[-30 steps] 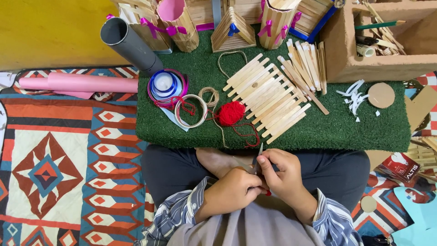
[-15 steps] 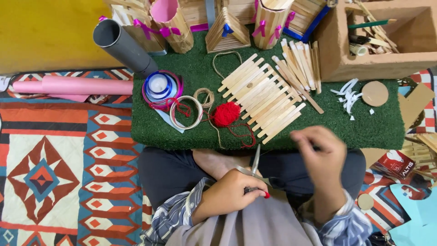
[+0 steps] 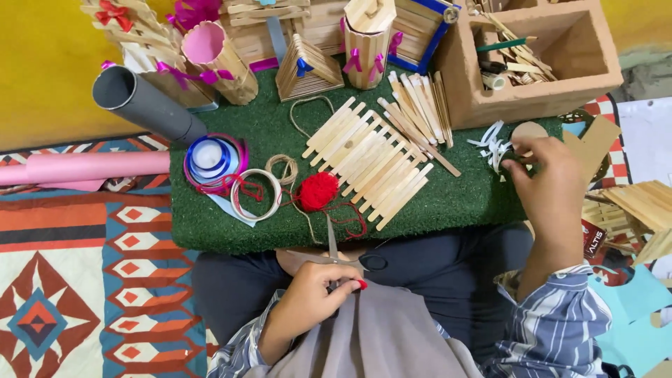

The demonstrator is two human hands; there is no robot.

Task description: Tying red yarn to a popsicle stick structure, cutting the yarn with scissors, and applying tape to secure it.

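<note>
Left hand [image 3: 318,290] curled at lap, right hand [image 3: 549,178] outstretched, fingers bent.

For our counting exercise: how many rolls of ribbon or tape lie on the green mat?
2: the blue ribbon roll at the mat's left, and the white-rimmed roll just right of it, beside the red yarn ball. Others may be hidden.

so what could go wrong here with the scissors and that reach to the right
1. The left hand holds the scissors with blades pointing up toward the red yarn ball; a slip could snag its loose thread.
2. The right hand reaches the white strips at the green mat's edge and might brush them off.
</note>
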